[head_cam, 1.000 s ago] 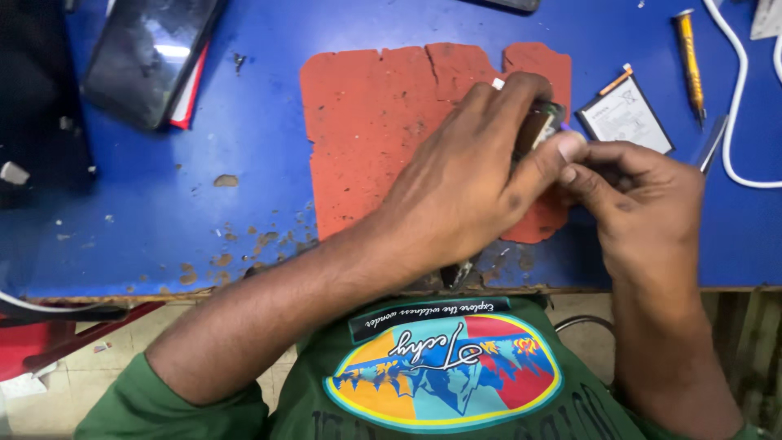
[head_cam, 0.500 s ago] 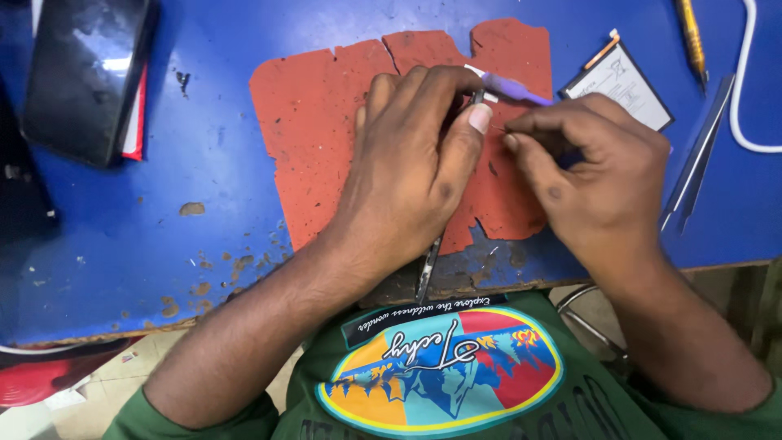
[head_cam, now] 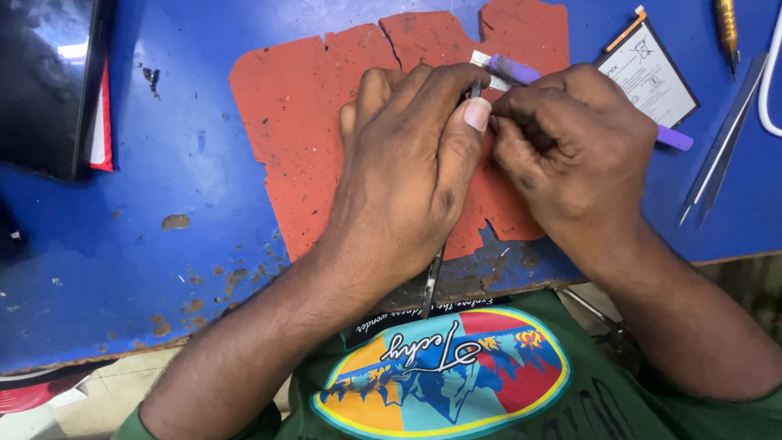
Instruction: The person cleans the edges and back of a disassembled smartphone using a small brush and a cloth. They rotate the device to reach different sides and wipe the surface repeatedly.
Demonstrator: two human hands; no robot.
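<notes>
My left hand (head_cam: 407,171) lies palm down on a worn red mat (head_cam: 301,122), fingers curled over a thin dark object that is almost wholly hidden. Only a narrow dark edge (head_cam: 432,285) sticks out below the wrist. My right hand (head_cam: 578,138) presses against the left thumb and grips a slim purple tool (head_cam: 515,70). Its white tip lies by the left fingertips and its tail (head_cam: 674,138) shows past the knuckles. What the tool touches is covered by my fingers.
The mat rests on a scuffed blue table (head_cam: 147,244) whose front edge is close to my chest. A flat battery with a white label (head_cam: 648,73), metal tweezers (head_cam: 721,163), an orange screwdriver (head_cam: 725,24) and a white cable (head_cam: 770,73) lie at the right. A black device (head_cam: 41,81) sits top left.
Both hands have settled lower onto the mat, close together. The purple tool, out of sight a second ago, now lies across my right hand at the left thumb.
</notes>
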